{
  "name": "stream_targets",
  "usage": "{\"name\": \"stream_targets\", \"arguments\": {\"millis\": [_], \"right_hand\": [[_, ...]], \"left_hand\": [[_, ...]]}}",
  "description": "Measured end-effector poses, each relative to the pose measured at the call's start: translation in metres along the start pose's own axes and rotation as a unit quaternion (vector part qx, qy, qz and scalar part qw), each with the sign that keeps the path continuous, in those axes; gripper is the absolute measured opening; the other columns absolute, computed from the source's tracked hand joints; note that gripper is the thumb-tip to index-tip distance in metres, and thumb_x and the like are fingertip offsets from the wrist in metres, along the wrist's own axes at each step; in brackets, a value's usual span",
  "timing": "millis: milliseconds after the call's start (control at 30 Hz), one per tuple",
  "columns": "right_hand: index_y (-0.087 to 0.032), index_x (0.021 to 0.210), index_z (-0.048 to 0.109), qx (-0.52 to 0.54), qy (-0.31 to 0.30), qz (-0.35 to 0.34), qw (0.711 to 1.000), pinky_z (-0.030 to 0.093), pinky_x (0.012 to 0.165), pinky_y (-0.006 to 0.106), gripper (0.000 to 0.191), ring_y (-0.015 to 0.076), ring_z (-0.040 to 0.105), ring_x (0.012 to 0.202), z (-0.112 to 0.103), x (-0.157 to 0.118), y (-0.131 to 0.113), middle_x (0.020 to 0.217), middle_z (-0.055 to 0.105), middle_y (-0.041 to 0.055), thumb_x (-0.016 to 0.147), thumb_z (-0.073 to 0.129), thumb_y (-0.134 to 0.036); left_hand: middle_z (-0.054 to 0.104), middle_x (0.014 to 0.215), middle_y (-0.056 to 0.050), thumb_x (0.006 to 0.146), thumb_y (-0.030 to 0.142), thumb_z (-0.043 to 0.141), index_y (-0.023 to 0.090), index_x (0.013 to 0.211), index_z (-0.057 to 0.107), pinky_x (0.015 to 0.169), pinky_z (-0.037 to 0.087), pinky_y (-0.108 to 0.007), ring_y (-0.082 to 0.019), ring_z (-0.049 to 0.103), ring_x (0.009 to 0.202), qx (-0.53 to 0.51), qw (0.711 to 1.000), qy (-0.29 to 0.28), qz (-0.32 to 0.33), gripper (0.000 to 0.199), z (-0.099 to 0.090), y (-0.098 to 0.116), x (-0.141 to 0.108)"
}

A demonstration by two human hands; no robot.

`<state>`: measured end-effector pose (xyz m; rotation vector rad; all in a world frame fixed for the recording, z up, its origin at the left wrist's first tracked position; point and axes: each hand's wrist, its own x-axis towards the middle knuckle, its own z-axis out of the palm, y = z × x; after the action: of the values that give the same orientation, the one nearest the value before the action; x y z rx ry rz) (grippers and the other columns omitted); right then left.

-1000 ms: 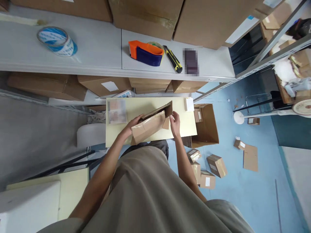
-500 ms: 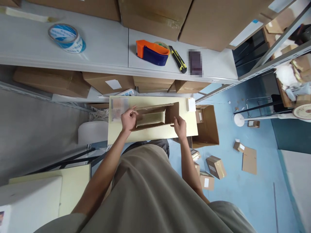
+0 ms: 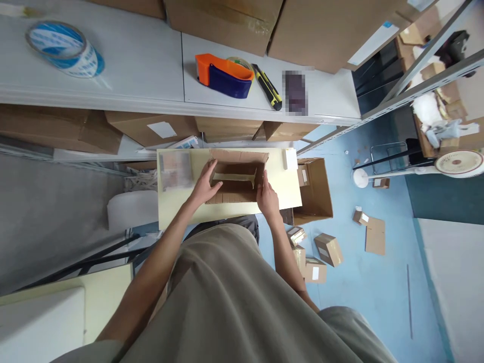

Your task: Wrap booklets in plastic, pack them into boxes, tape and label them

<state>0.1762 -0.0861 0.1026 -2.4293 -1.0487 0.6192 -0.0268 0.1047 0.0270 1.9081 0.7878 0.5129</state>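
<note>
On the pale yellow table (image 3: pixel 177 205) before me is a small brown cardboard box (image 3: pixel 236 195) with its upper side open. A narrow pale strip shows between the flaps at its bottom. My left hand (image 3: pixel 205 187) holds the box's left end, thumb and fingers on either side of the wall. At the opposite end, my right hand (image 3: pixel 267 198) grips the right wall with its fingers along the outside. A clear plastic sheet or bag (image 3: pixel 175 170) lies left of the box. To the right, near the table's far corner, is a small white stack (image 3: pixel 290 159).
The grey shelf (image 3: pixel 139 75) beyond the table carries a tape roll (image 3: pixel 64 49), an orange and blue tape dispenser (image 3: pixel 227 76), a yellow-black utility knife (image 3: pixel 267 88) and large cartons (image 3: pixel 223 22). An open carton (image 3: pixel 319 189) stands right of the table. Several small boxes (image 3: pixel 328 249) lie on the blue floor.
The pale opening at the box's bottom has narrowed to a strip, and its upper flaps now spread outward. Both hands have shifted along the box ends. The whole view has moved slightly.
</note>
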Motion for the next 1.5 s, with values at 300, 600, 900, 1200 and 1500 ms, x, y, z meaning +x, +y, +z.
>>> {"name": "stream_targets", "arguments": {"millis": [300, 600, 900, 1200, 1500], "right_hand": [[-0.027, 0.170, 0.042, -0.039, -0.110, 0.016, 0.993, 0.048, 0.116, 0.064, 0.079, 0.0508, 0.061, 0.142, 0.015, 0.027, 0.006, 0.176, 0.032, 0.0237, 0.105, 0.055, -0.070], [-0.038, 0.173, 0.034, 0.005, -0.207, -0.051, 0.977, 0.056, 0.112, 0.054, 0.129, 0.0455, 0.065, 0.137, -0.012, 0.033, 0.041, 0.176, 0.029, 0.0174, 0.064, 0.100, -0.060], [-0.040, 0.170, 0.041, -0.077, -0.224, -0.057, 0.970, 0.058, 0.102, 0.048, 0.114, 0.0365, 0.073, 0.110, -0.024, 0.065, 0.030, 0.141, 0.054, 0.0147, 0.073, 0.098, -0.056], [-0.025, 0.149, 0.067, 0.043, -0.198, -0.118, 0.972, 0.060, 0.104, 0.049, 0.062, 0.0308, 0.073, 0.109, -0.027, 0.087, 0.053, 0.127, 0.070, 0.0142, 0.096, 0.075, -0.056], [-0.025, 0.148, 0.068, 0.041, -0.077, -0.118, 0.989, 0.065, 0.090, 0.044, 0.048, 0.0248, 0.077, 0.093, -0.003, 0.090, 0.053, 0.147, 0.065, 0.0137, 0.104, 0.056, -0.039]], "left_hand": [[0.030, 0.179, -0.017, 0.093, 0.042, 0.074, 0.022, 0.174, 0.028, 0.137, 0.024, -0.053, -0.035, 0.026, 0.168, -0.011, 0.999, -0.014, -0.051, 0.095, 0.023, -0.022, 0.008], [0.022, 0.182, -0.019, 0.092, 0.063, 0.076, 0.025, 0.176, 0.017, 0.135, 0.024, -0.053, -0.037, 0.025, 0.168, -0.060, 0.991, 0.014, -0.121, 0.110, 0.026, -0.013, -0.007], [0.042, 0.172, -0.020, 0.089, 0.061, 0.079, 0.022, 0.168, 0.039, 0.132, 0.034, -0.053, -0.037, 0.042, 0.159, -0.080, 0.990, 0.024, -0.116, 0.097, 0.007, -0.017, 0.004], [0.056, 0.161, -0.014, 0.090, 0.056, 0.078, 0.024, 0.146, 0.060, 0.127, 0.041, -0.046, -0.033, 0.049, 0.154, -0.121, 0.989, 0.041, -0.068, 0.066, -0.005, -0.001, 0.012], [0.048, 0.169, -0.012, 0.101, 0.045, 0.065, 0.025, 0.120, 0.073, 0.124, 0.043, -0.048, -0.032, 0.057, 0.144, -0.006, 0.999, 0.030, -0.027, 0.029, 0.002, -0.017, -0.006]]}}
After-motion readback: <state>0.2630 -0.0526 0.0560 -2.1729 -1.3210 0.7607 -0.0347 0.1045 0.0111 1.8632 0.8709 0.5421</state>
